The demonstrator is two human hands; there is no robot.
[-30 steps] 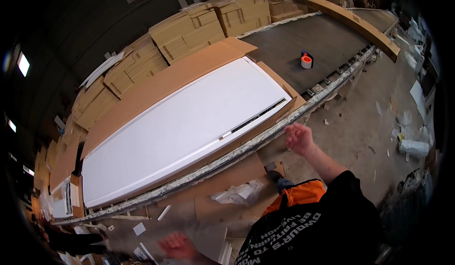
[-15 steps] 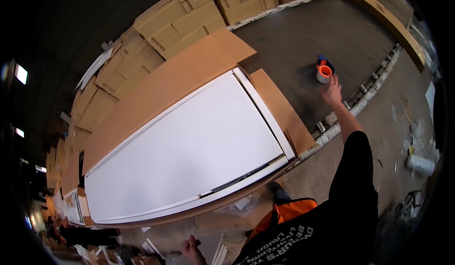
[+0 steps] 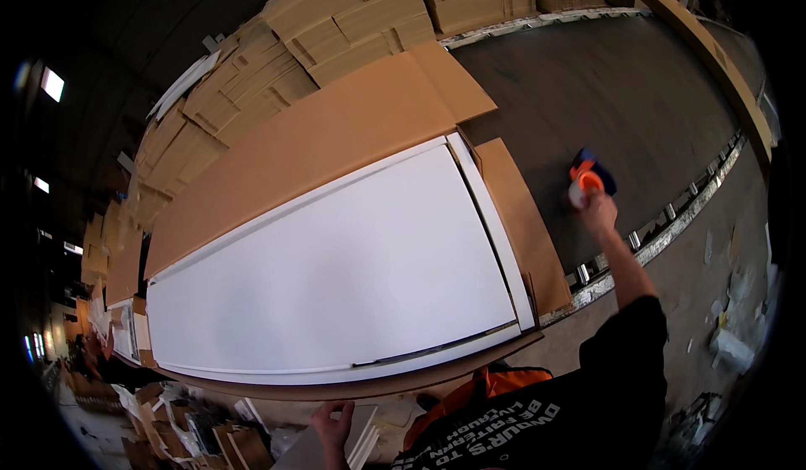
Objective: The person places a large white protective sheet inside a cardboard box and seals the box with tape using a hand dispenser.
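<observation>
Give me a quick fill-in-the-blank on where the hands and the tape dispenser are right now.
1. The right hand grips the orange tape dispenser on the dark ____ table.
2. The large panel on the cardboard is ____ in colour.
3. The left hand is at the ____ edge of the picture.

Missing words: grey; white; lower

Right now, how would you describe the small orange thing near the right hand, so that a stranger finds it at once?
Start from the big white panel lying in its open cardboard sheet. To its right is a dark grey work surface. There the right hand touches a tape dispenser, orange with a blue part, the only brightly coloured thing on that bare dark surface.
</observation>
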